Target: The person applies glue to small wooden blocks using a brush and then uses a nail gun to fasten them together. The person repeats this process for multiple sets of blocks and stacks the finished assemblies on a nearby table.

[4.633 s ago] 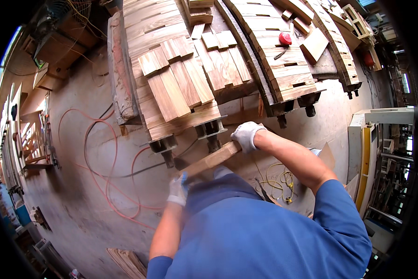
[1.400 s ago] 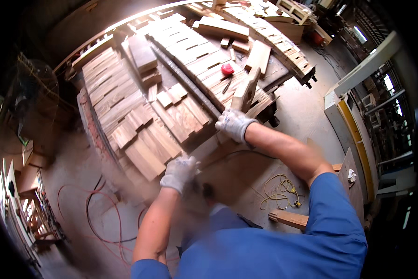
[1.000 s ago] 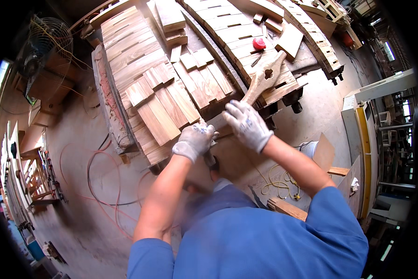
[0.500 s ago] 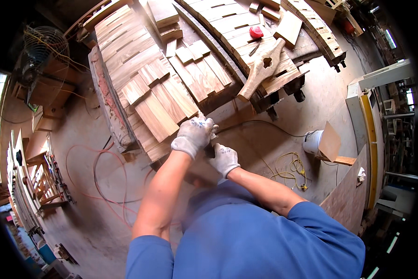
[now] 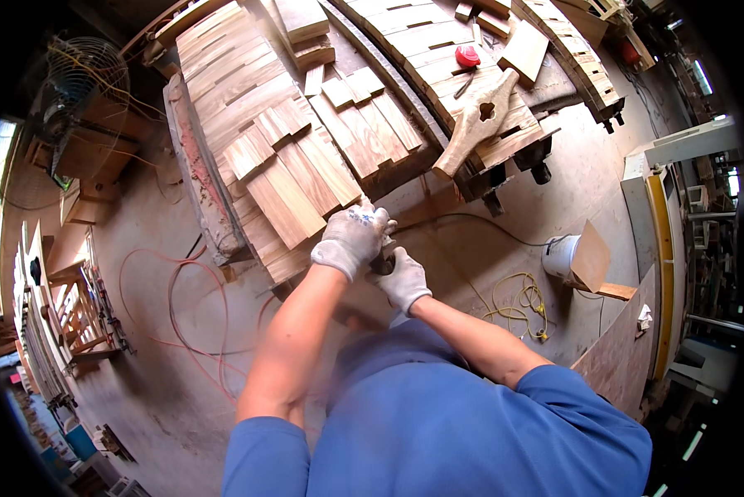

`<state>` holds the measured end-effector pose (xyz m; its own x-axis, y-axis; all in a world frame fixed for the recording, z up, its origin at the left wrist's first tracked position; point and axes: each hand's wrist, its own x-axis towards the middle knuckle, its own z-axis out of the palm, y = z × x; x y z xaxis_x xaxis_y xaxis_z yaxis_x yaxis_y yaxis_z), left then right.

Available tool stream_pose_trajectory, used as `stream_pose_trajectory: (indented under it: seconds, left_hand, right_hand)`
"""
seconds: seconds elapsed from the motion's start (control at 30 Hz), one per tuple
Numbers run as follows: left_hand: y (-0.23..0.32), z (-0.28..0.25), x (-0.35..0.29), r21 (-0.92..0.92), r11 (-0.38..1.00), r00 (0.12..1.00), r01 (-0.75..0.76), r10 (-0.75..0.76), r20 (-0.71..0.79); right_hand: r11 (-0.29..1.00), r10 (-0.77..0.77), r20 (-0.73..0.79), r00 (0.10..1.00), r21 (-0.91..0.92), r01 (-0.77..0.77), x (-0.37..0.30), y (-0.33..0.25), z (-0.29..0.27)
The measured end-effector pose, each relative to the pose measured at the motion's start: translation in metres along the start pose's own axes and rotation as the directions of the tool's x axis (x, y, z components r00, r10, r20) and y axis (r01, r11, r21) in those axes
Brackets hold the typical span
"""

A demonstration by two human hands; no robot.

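Note:
White work gloves cover both hands. My left hand [image 5: 351,238] is closed at the near end of a wooden panel made of joined strips [image 5: 214,99], close to the loose wood pieces [image 5: 293,186] lying on it. My right hand [image 5: 404,280] is closed just below and to the right of it. Between the hands a small dark part of something [image 5: 384,263] shows, mostly hidden by the gloves; its kind cannot be made out. A second group of wood pieces [image 5: 368,132] lies to the right of the panel.
A rough wooden piece with a hole [image 5: 477,120] and a red round object [image 5: 467,56] lie on the neighbouring panel. On the floor are a yellow cord [image 5: 521,306], a reddish hose [image 5: 140,253] and a white bucket [image 5: 559,255]. A fan [image 5: 86,74] stands far left.
The whole view has shifted slightly, so the benches sit a little further right. Both hands stay close together at the panel's near end, and the right fingers have moved slightly.

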<state>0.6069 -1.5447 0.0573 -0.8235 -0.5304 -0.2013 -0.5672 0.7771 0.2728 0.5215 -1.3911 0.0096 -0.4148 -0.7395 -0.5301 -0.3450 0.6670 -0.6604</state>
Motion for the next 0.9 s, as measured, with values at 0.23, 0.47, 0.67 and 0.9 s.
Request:
stream_pose_trajectory:
  seconds: [0.23,0.47,0.67,0.9]
  left_hand:
    - [0.000,0.006,0.000,0.003,0.996,0.983,-0.091,0.090,-0.163]
    - [-0.003,0.008,0.001,0.045,0.995,0.984,-0.084,0.090,-0.156]
    - [-0.003,0.005,-0.001,-0.001,0.998,0.985,-0.059,0.058,-0.164]
    - [-0.002,0.003,-0.003,-0.030,0.998,0.990,-0.046,0.042,-0.131]
  right_hand:
    - [0.331,0.267,0.646,0.715,0.636,-0.697,0.031,0.083,0.026]
    - [0.537,0.109,0.542,0.833,0.673,-0.508,0.026,0.079,0.029]
    - [0.998,0.049,-0.020,0.999,0.028,-0.048,-0.006,0.004,0.002]
    - [0.056,0.538,0.472,0.699,0.807,-0.588,0.021,0.081,0.033]
